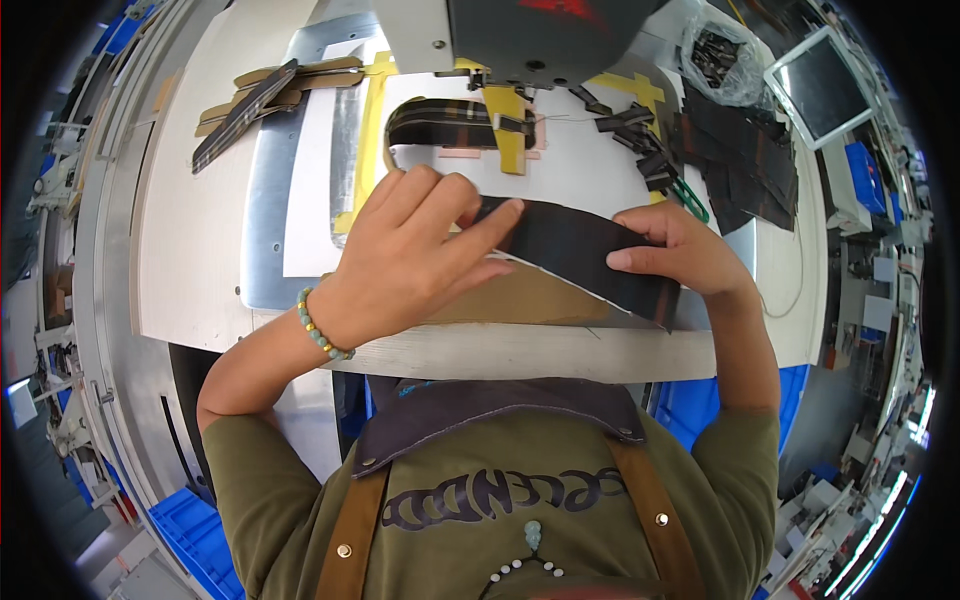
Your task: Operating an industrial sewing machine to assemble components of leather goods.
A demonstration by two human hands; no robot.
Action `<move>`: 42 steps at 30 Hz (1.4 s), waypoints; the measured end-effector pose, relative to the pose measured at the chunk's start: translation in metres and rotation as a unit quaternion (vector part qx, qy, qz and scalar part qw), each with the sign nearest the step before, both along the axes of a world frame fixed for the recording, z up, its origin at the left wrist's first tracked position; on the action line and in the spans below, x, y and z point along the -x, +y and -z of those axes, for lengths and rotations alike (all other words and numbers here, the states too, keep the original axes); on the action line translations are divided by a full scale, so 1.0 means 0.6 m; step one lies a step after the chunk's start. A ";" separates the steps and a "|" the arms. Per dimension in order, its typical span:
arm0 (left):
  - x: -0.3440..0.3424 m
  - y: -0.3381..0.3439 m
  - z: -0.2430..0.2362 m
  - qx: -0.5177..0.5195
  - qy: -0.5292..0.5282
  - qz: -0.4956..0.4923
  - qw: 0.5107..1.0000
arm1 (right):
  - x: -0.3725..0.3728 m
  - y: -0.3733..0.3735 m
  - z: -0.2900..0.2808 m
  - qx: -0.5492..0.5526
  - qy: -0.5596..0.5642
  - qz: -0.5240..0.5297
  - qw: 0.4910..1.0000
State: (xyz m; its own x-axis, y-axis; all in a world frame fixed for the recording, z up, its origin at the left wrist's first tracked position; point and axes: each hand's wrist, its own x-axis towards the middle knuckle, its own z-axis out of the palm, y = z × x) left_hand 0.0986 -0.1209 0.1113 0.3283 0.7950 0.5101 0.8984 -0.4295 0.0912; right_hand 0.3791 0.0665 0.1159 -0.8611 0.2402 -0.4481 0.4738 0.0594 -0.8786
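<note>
A curved black sheet-material panel [575,245] with a pale lower edge spans the space between my hands, in front of the machine head. My left hand [415,245] is at its left end, index finger laid along the top and the other fingers curled. My right hand [685,245] pinches the panel toward its right end, the thumb on its upper face. Just beyond, a dark plaid oblong piece [440,125] lies in a cutout of the white template [580,165], by a yellow bracket [508,130] beneath the machine head [545,40].
Long brown and plaid strips [245,110] are piled at the far left. Small black folded pieces [640,145] lie right of the template, near green-handled scissors [692,200]. Beyond sit dark plaid panels [745,160], a clear bag of black parts [718,60] and a screen [822,88].
</note>
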 end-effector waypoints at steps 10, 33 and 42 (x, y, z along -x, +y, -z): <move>-0.066 0.061 0.051 -0.022 -0.064 -0.011 0.998 | 0.007 -0.014 0.064 0.172 0.308 0.356 0.865; 0.005 0.162 0.064 0.305 -0.242 -0.067 0.919 | 0.076 0.048 0.072 -0.167 0.014 0.161 0.973; 0.034 0.144 0.100 0.106 -0.001 0.045 0.993 | 0.116 0.112 0.086 -0.302 -0.045 0.107 0.946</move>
